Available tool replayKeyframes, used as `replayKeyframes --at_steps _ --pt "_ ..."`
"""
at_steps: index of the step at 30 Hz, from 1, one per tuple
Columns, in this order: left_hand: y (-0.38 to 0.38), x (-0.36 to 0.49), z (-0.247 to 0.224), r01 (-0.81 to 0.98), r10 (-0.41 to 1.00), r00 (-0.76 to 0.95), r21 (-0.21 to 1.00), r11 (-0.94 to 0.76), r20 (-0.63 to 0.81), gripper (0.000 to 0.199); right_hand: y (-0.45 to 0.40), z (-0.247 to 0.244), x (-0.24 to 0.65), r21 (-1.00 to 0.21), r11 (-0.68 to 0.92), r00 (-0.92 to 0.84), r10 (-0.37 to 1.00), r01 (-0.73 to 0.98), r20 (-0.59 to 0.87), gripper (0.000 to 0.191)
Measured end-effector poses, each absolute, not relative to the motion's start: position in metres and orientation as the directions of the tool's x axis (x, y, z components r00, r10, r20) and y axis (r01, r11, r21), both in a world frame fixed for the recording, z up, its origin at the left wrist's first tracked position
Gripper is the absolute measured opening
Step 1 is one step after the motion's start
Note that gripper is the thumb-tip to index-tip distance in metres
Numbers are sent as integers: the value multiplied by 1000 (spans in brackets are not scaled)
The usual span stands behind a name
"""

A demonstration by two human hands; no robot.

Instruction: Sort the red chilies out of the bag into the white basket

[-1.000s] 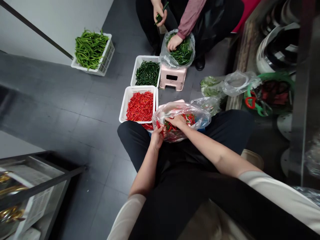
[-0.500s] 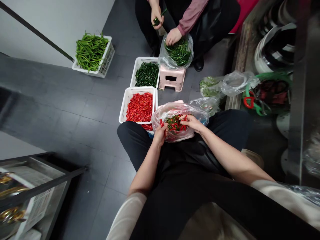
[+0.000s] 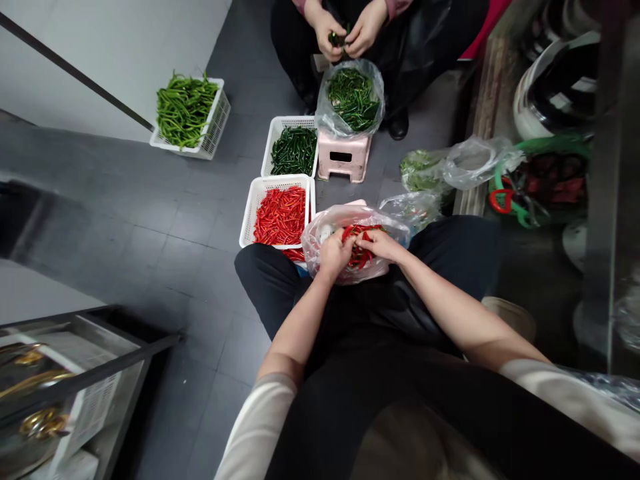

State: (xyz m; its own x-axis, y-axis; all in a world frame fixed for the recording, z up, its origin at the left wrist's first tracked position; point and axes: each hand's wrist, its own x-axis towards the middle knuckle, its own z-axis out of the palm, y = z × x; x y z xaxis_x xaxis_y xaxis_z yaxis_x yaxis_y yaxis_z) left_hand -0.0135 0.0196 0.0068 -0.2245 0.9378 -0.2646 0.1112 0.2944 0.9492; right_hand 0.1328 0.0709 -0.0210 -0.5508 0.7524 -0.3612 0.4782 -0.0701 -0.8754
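Red chili peppers (image 3: 361,257) lie in a clear plastic bag (image 3: 319,225) between my knees, and both hands are over the bag. My left hand (image 3: 336,255) is closed on red chili peppers, some showing above its fingers. Close beside it, my right hand (image 3: 381,244) pinches a red chili pepper at the fingertips. The two hands' fingertips nearly meet; whether they touch I cannot tell. Left of the bag stands a white basket (image 3: 247,223) heaped with trimmed-looking red chili peppers (image 3: 281,215).
A second white basket (image 3: 274,132) holds dark green chilies. A co-worker's hands (image 3: 347,37) are above a bag of green chilies (image 3: 354,100) on a pink stool (image 3: 345,159). Another basket (image 3: 215,127) holds long green peppers. Plastic bags (image 3: 465,167) and a green basket (image 3: 530,150) lie right.
My left hand has moved right, from the bag's left side to beside my right hand. The co-worker's hand has left the green chili bag, and both their hands have come together above it.
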Motion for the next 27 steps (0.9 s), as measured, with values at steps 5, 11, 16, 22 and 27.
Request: replayKeyframes --at_steps 5,11,16,22,27 --pt "18 -3 19 19 940 -212 961 277 -267 8 70 -27 126 -777 -120 -333 855 618 -398 17" --pt "10 -37 5 -256 842 -277 880 399 -463 19 80 -29 144 -766 -642 -484 680 -29 -551 24" --pt "1 -33 0 -142 898 -169 911 386 -407 8 79 -22 138 -693 -702 -498 664 -160 -558 18" --pt "4 -15 0 -20 912 25 912 410 -409 9 71 -8 128 -666 -716 -498 665 -210 -557 23" --pt "2 -21 -3 -272 859 73 819 506 -507 17 68 -6 130 -670 -682 -396 724 -293 -565 22"
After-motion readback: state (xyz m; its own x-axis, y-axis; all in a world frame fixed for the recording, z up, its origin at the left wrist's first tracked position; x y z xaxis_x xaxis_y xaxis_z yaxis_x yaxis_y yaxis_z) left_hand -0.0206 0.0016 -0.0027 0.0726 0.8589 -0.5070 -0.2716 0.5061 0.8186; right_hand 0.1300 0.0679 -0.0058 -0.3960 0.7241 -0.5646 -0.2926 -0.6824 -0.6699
